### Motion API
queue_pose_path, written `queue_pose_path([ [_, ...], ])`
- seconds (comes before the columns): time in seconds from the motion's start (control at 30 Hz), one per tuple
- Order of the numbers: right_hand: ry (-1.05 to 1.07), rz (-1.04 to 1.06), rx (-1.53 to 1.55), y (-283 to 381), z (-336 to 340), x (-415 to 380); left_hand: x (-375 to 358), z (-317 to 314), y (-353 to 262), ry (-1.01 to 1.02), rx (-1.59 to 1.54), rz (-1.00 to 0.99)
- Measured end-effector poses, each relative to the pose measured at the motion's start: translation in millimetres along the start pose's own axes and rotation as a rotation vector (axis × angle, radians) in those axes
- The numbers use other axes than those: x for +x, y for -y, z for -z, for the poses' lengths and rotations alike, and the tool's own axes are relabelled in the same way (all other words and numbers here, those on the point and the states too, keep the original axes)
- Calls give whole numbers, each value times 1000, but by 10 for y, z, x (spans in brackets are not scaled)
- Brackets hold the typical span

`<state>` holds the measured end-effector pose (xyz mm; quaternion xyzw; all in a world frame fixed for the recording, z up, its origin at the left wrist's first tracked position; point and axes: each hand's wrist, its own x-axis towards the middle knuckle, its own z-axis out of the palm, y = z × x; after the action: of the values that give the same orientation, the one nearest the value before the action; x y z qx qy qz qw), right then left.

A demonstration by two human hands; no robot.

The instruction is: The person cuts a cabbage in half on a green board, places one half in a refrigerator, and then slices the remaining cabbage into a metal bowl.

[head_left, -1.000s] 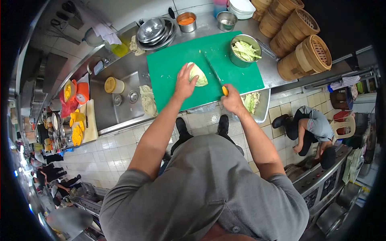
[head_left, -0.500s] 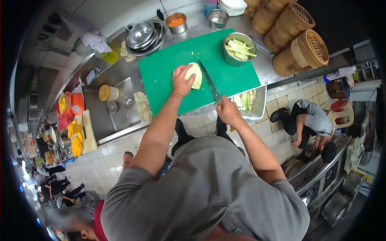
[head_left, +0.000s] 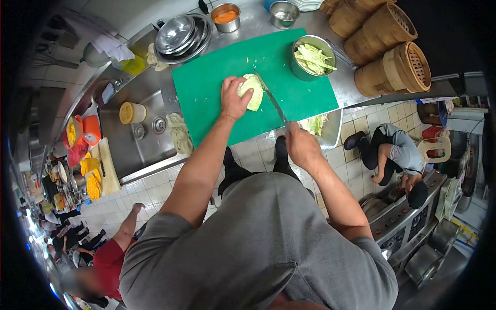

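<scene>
On the green cutting board [head_left: 217, 67] lies a pale green piece of cabbage [head_left: 253, 93]. My left hand [head_left: 235, 96] presses on its left side, fingers curled over it. My right hand [head_left: 304, 147] is wrapped round the handle of a long knife [head_left: 274, 103]. The blade lies slantwise just right of the cabbage, its tip pointing to the far side of the board. At the board's far right corner stands a metal pot [head_left: 305, 72] with cut cabbage strips [head_left: 313, 58] in it. Small cabbage scraps are scattered on the board.
Left of the board is a sink [head_left: 150, 111] with a lidded tub [head_left: 133, 112]. Metal bowls [head_left: 178, 39] and a container of orange pieces [head_left: 226, 18] stand behind. Bamboo steamers [head_left: 387, 72] are stacked at right. A tray of scraps [head_left: 330, 126] sits below the board. Two people are nearby.
The view has shifted slightly. My hands keep their grip on the cabbage and the knife. The person in red at lower left now shows more of the body, with an arm stretched out.
</scene>
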<state>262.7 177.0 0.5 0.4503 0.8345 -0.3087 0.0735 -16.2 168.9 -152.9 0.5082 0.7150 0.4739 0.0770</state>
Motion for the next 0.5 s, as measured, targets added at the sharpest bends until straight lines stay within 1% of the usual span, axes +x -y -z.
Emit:
queue_pose_path([
  [0.27,82,-39,-5,61,73,-108,14,-27,30,-15,10,-2],
  [0.43,118,-62,21,77,60,-14,26,-4,16,3,26,1],
  [0.5,136,-30,23,93,82,85,31,1,14,3,36,1],
])
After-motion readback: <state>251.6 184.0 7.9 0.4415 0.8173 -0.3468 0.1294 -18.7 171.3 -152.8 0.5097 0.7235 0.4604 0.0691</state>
